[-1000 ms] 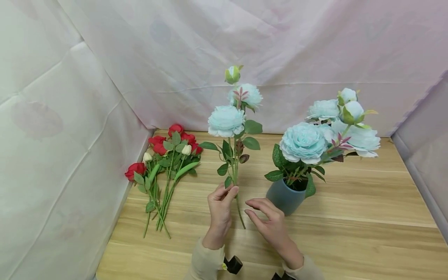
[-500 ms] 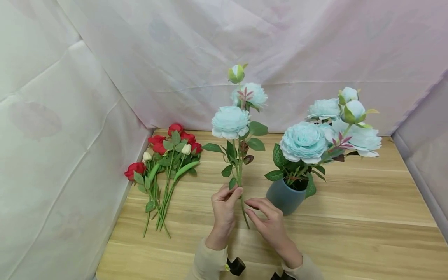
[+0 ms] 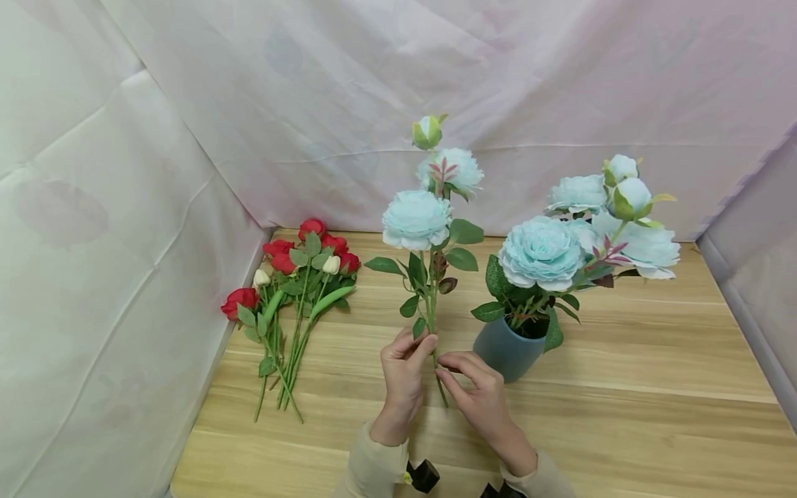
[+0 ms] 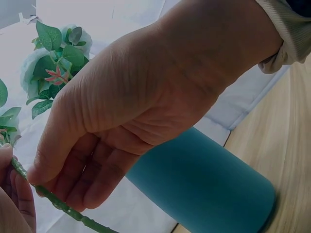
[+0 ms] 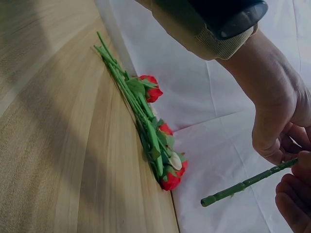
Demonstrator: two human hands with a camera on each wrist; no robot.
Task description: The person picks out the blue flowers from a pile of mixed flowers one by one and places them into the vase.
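Observation:
A tall spray of light-blue artificial flowers (image 3: 417, 220) stands upright above the table. My left hand (image 3: 425, 344) pinches its green stem (image 3: 432, 319) just under the lowest leaves. My right hand (image 3: 443, 371) pinches the same stem a little lower, thumb against fingers. In the left wrist view the right hand (image 4: 48, 187) closes on the stem (image 4: 73, 213), with the teal vase (image 4: 209, 179) behind it. In the right wrist view the left hand (image 5: 286, 141) holds the stem (image 5: 238, 187), whose cut end hangs free.
A teal vase (image 3: 506, 351) with several light-blue flowers (image 3: 540, 252) stands right of my hands. A bunch of red roses (image 3: 299, 277) lies at the left on the wooden table (image 3: 623, 415). White cloth walls (image 3: 124, 207) close in three sides.
Both hands and the spray have shifted a little right, toward the vase. The right hand, apart from the stem a second ago, has closed in and now pinches it.

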